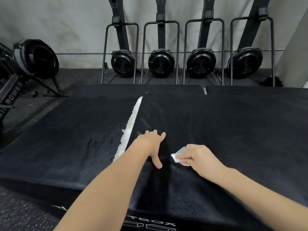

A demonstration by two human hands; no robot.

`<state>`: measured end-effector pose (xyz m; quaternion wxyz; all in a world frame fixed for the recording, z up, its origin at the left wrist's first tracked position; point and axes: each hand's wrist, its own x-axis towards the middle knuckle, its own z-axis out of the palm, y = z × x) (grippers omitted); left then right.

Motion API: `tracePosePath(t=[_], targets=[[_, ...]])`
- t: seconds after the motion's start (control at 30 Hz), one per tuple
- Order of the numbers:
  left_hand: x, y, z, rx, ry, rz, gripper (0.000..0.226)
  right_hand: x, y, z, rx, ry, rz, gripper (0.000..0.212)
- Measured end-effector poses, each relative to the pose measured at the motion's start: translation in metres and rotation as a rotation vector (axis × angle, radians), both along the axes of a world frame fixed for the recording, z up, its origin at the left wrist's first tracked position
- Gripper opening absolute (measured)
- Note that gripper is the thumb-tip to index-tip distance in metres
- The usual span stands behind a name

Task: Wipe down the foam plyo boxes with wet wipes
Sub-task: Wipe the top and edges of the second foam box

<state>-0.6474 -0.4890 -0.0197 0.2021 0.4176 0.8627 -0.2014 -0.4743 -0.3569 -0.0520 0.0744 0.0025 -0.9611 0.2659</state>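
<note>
Two black foam plyo boxes lie side by side in front of me: a taller right box (233, 130) and a lower left box (66, 139). A torn white foam strip (131, 124) shows along the seam between them. My left hand (154, 145) rests flat on the right box's top near the seam, fingers spread and thumb pointing toward me. My right hand (198, 158) pinches a small folded white wet wipe (179, 155) and presses it on the same top surface, just right of the left hand.
Several black ski-type machines with fan wheels (160, 63) stand in metal frames against the grey wall behind the boxes. A rower with a flywheel (38, 58) sits at the left. A third black box (258, 90) lies behind on the right. Speckled rubber floor (25, 210) lies at lower left.
</note>
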Motion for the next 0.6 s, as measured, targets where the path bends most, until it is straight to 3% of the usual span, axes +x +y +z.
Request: tracePosePath(t=[0.03,0.13,0.27,0.47,0.6], targets=[[0.001,0.0,0.001,0.008,0.002,0.002,0.147,0.0,0.001,0.001,0.002,0.011,-0.001,0.02],[0.009,-0.002,0.004,0.05,0.013,0.004,0.14,-0.016,0.004,0.001,-0.088,0.013,-0.051,0.029],[0.02,-0.01,0.005,0.173,-0.023,-0.018,0.11,-0.024,-0.002,-0.012,-0.093,0.008,-0.187,0.02],[0.029,-0.044,-0.003,0.428,-0.183,0.069,0.08,0.013,-0.022,-0.004,-0.058,0.031,-0.054,0.029],[0.038,-0.051,0.01,0.211,-0.196,-0.019,0.112,0.012,-0.019,-0.004,-0.118,0.017,-0.067,0.031]])
